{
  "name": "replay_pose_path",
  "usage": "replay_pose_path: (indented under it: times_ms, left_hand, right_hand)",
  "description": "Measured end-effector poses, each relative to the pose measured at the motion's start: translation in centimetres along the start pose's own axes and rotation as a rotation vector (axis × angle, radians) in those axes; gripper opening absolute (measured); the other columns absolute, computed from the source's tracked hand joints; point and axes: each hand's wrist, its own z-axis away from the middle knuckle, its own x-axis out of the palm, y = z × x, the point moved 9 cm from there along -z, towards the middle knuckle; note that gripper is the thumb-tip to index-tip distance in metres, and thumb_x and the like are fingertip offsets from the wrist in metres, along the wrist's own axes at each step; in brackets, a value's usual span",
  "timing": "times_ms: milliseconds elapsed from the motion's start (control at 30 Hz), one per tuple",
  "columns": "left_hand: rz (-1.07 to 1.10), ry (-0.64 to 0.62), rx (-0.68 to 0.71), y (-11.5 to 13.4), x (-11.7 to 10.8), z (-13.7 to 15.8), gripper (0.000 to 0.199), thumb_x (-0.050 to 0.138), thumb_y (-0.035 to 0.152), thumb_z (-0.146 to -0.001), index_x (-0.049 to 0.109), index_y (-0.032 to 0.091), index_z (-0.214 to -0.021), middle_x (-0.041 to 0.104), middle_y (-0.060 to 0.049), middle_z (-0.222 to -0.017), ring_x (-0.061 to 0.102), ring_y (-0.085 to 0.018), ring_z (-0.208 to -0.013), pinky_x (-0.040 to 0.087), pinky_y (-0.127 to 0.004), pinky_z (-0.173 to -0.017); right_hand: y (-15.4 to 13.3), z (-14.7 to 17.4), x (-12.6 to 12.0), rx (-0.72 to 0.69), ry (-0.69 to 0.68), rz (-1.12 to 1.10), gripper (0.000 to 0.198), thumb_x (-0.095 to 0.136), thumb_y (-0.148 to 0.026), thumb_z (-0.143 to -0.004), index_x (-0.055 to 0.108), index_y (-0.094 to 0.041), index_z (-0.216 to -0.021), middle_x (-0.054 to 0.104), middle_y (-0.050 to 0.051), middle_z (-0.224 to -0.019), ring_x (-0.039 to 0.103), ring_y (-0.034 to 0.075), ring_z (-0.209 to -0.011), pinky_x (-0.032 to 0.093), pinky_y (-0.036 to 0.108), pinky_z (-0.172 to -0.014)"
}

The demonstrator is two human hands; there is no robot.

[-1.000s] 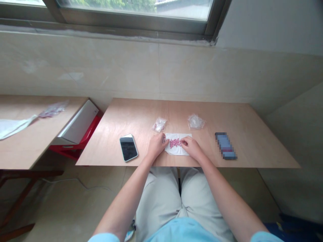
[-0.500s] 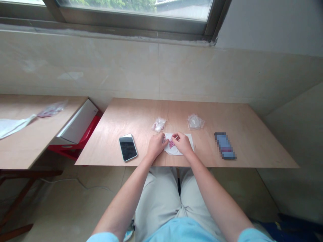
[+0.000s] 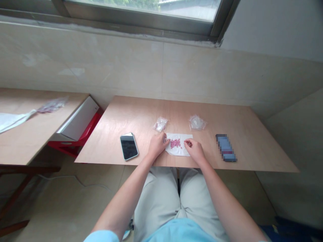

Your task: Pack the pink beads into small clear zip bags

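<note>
A white sheet (image 3: 171, 151), cloth or paper, lies near the front edge of the table with several small pink-red beads (image 3: 175, 143) clustered on it. At its left edge rests my left hand (image 3: 158, 145), fingers curled, with thumb and forefinger close together. What it holds, if anything, is too small to make out. Over the right edge of the sheet, my right hand (image 3: 194, 149) is closed in a pinch beside the beads; anything in its fingertips cannot be made out. Just beyond my left hand sits a clear plastic bag (image 3: 160, 124) with some reddish bits.
A second clear plastic bag (image 3: 197, 123) lies at the back right of the sheet. On the wooden table (image 3: 227, 117) are a phone (image 3: 129, 147) at left and a pixelated phone-like object (image 3: 226, 148) at right. Another table (image 3: 22, 144) stands left, beside a red stool (image 3: 83, 139).
My right hand has moved right, off the beads to the sheet's right edge, uncovering them. My left hand stays at the left edge. The view has tilted slightly.
</note>
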Motion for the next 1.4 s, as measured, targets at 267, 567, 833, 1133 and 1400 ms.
replay_pose_path:
  times_ms: [267,567,833,1133,1400]
  left_hand:
    - [-0.012,-0.007,-0.011,0.1,-0.1,0.1,0.012,0.065,0.032,-0.088,0.06,0.021,-0.091,0.068,-0.004,-0.086,0.061,-0.021,-0.08,0.041,-0.031,-0.074]
    - [-0.038,-0.015,-0.028,0.0,-0.2,0.1,0.015,0.066,0.034,-0.088,0.06,0.021,-0.093,0.068,-0.005,-0.087,0.062,-0.022,-0.08,0.041,-0.032,-0.073]
    - [-0.022,-0.012,-0.003,-0.1,0.1,-0.1,0.014,0.065,0.033,-0.088,0.06,0.021,-0.094,0.067,-0.004,-0.086,0.062,-0.021,-0.079,0.04,-0.03,-0.073]
    - [-0.008,-0.027,-0.027,-0.5,0.1,-0.1,0.014,0.065,0.031,-0.088,0.06,0.02,-0.094,0.068,-0.005,-0.087,0.063,-0.021,-0.081,0.04,-0.029,-0.073]
    - [0.009,-0.012,-0.011,-0.4,-0.1,-0.1,0.013,0.065,0.032,-0.089,0.06,0.021,-0.092,0.067,-0.004,-0.086,0.061,-0.02,-0.079,0.04,-0.03,-0.072]
  right_hand:
    - [-1.7,1.4,1.6,-0.109,-0.088,0.144,0.009,0.064,-0.029,-0.087,0.07,-0.021,-0.088,0.068,0.006,-0.092,0.063,0.02,-0.084,0.049,0.029,-0.076]
    - [-0.8,0.6,0.7,-0.015,-0.008,-0.014,0.015,0.056,-0.027,-0.089,0.069,-0.019,-0.09,0.071,0.007,-0.089,0.063,0.02,-0.074,0.051,0.032,-0.073]
    - [-2.9,-1.3,2.2,0.071,0.106,-0.168,0.023,0.055,-0.026,-0.088,0.069,-0.018,-0.105,0.073,0.008,-0.097,0.066,0.019,-0.073,0.053,0.029,-0.069]
    - [-7.7,-1.7,5.5,-0.077,-0.018,-0.151,0.023,0.058,-0.017,-0.088,0.07,-0.024,-0.106,0.074,0.006,-0.103,0.07,0.02,-0.084,0.054,0.03,-0.078]
    - [-2.1,0.3,2.4,-0.014,0.003,0.053,0.012,0.058,-0.02,-0.088,0.07,-0.021,-0.091,0.07,0.005,-0.092,0.065,0.019,-0.077,0.051,0.03,-0.076]
